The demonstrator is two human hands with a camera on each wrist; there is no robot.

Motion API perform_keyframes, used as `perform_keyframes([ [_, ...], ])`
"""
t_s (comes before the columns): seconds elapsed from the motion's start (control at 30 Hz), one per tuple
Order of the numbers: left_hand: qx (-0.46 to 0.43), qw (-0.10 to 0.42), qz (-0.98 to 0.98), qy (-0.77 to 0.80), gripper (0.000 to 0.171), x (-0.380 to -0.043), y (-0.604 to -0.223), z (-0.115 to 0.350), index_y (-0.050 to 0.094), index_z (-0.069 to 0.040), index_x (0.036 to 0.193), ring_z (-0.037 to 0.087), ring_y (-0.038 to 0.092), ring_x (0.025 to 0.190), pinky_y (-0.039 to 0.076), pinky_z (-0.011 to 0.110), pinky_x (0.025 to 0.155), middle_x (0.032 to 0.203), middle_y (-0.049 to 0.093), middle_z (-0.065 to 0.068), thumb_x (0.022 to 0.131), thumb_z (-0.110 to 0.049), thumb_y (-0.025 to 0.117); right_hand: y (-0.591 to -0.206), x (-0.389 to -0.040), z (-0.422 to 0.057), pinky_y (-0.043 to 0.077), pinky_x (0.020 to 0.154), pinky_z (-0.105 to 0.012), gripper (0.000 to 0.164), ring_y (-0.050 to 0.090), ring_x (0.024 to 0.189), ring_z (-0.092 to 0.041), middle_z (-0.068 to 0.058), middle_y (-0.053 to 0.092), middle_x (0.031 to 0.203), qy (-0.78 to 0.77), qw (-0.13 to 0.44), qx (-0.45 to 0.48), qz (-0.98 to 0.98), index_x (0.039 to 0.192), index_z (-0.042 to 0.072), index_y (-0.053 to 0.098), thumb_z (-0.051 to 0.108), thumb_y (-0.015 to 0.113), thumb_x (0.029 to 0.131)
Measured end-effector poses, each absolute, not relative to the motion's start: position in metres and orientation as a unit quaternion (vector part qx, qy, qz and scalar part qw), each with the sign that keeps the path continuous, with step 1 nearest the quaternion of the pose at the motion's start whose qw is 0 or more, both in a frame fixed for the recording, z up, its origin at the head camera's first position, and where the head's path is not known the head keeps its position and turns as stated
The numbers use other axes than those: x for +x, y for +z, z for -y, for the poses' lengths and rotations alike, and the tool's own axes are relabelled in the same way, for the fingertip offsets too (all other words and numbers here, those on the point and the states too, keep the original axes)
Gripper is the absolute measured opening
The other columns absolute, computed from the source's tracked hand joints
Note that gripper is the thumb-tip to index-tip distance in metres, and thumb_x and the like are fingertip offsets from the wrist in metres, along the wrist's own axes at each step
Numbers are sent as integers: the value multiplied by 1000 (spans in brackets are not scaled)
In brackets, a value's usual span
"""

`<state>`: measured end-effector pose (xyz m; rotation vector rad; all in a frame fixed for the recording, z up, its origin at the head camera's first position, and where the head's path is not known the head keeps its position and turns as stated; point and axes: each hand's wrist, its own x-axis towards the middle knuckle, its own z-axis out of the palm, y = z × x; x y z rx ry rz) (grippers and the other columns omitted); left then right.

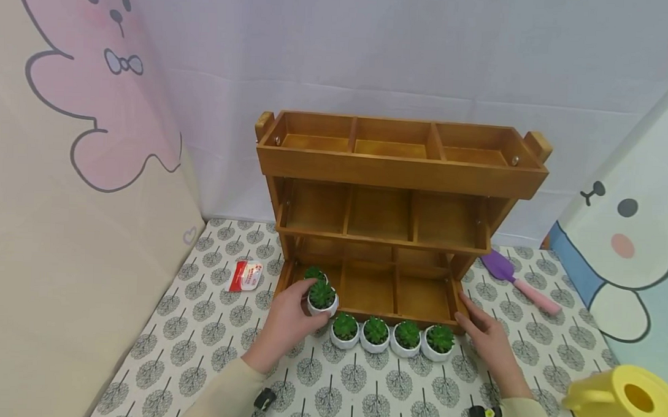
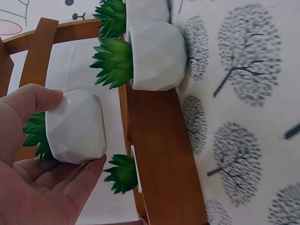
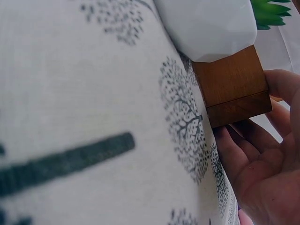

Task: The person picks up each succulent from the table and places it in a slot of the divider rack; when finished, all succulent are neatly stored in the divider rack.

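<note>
My left hand (image 1: 292,322) grips a small potted succulent (image 1: 323,298) by its white faceted pot, fingers and thumb on either side. It is above the front of the wooden shelf's lower left compartment. Behind it, another succulent (image 2: 123,173) stands inside the shelf, partly hidden in the head view. The three-tier wooden shelf (image 1: 402,168) is upright, with divided compartments. At its lower right front corner, my right hand (image 1: 488,343) holds the wooden frame (image 3: 239,86) between thumb and fingers. Several potted succulents (image 1: 375,334) line up along the shelf's front edge.
A red and white packet (image 1: 246,276) lies left of the shelf. To the right lies a purple spatula (image 1: 499,265) with a pink handle. A yellow watering can (image 1: 620,399) occupies the near right corner. Cloth walls (image 1: 345,49) enclose the back and sides.
</note>
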<state>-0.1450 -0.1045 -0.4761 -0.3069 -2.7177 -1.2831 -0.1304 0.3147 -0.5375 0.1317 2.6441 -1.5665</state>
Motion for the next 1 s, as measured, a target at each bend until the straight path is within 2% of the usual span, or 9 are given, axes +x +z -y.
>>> perform_keyframes([
  [0.23, -112, 54, 901, -416, 62, -157, -472, 94, 66, -6, 134, 21, 67, 103, 57, 42, 86, 122, 70, 7, 79, -21, 89, -540, -130, -316, 29, 117, -63, 65, 27, 151, -47, -16, 26, 168, -516, 30, 35, -855, 165, 23, 32, 41, 58, 108],
  [0.43, -131, 48, 895, -424, 58, -165, -470, 84, 67, -8, 132, 23, 68, 107, 57, 44, 90, 121, 70, 6, 80, -21, 88, -540, -130, -316, 30, 116, -62, 65, 28, 150, -46, -16, 27, 168, -515, 26, 32, -856, 165, 23, 32, 41, 58, 108],
  [0.7, -153, 26, 894, -420, 61, -176, -474, 69, 63, -3, 135, 29, 67, 111, 57, 47, 93, 125, 68, 12, 82, -22, 88, -536, -128, -314, 30, 116, -60, 65, 28, 151, -45, -19, 27, 167, -515, 27, 37, -856, 165, 22, 32, 42, 57, 108],
  [1.0, -164, 7, 899, -405, 60, -187, -477, 48, 64, -3, 133, 29, 66, 112, 56, 46, 95, 124, 68, 11, 84, -27, 88, -536, -129, -313, 29, 117, -62, 65, 28, 150, -47, -21, 27, 166, -508, 25, 39, -860, 165, 19, 32, 41, 57, 108],
])
